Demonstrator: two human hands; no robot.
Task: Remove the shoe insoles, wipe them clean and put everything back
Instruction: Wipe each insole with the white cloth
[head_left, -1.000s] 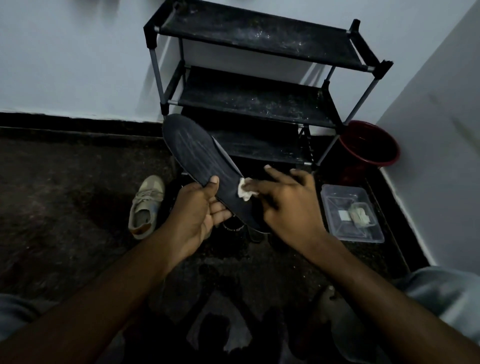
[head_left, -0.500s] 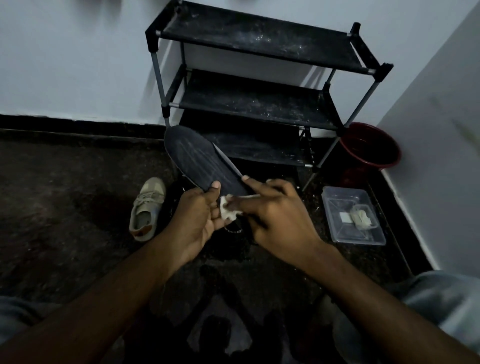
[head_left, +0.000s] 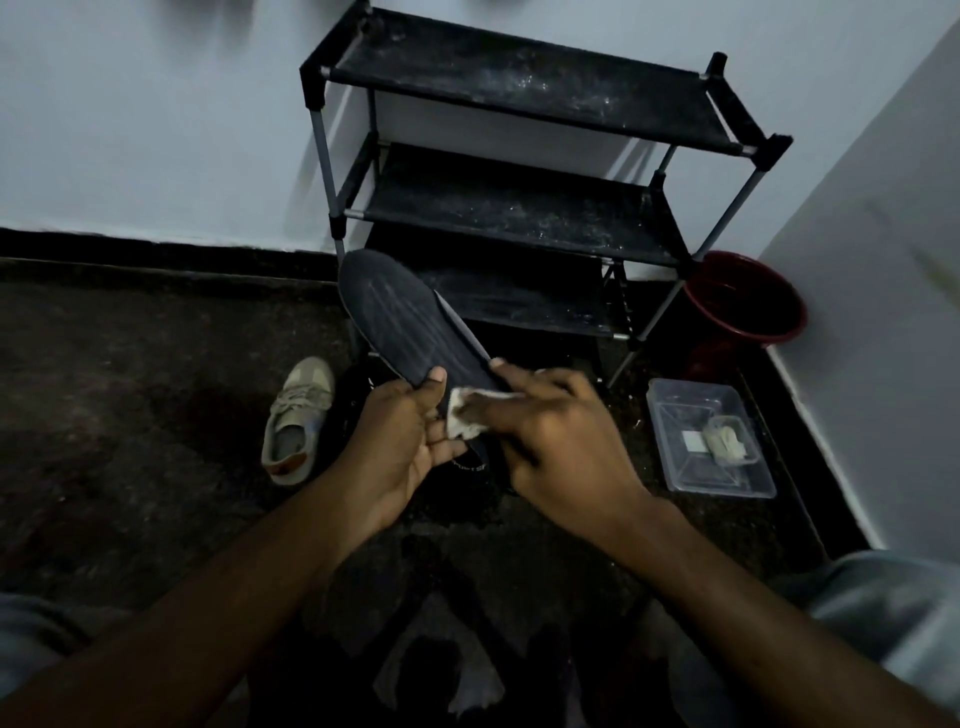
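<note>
A black three-shelf shoe rack (head_left: 519, 78) is seen against the pale wall, its shelves flecked with light dust. A dark red bucket (head_left: 745, 301) is set on the floor just beside the rack's right legs. A clear plastic container (head_left: 685, 467) is placed in front of the rack's right end, near the bucket; the small pale items inside cannot be made out. A beige shoe (head_left: 298, 421) is laid on the dark floor in front of the rack's left end, toe pointed towards the wall. The black insole (head_left: 410, 322) is held in the air before the rack's lowest shelf, its toe end raised towards the rack's left legs. Its heel part is gripped by the left hand (head_left: 400, 447), thumb laid on top and fingers curled beneath. A small white cloth (head_left: 462, 418) is pinched in the curled fingers of the right hand (head_left: 556, 441) and pressed against the insole's upper face, just beside the left thumb.
</note>
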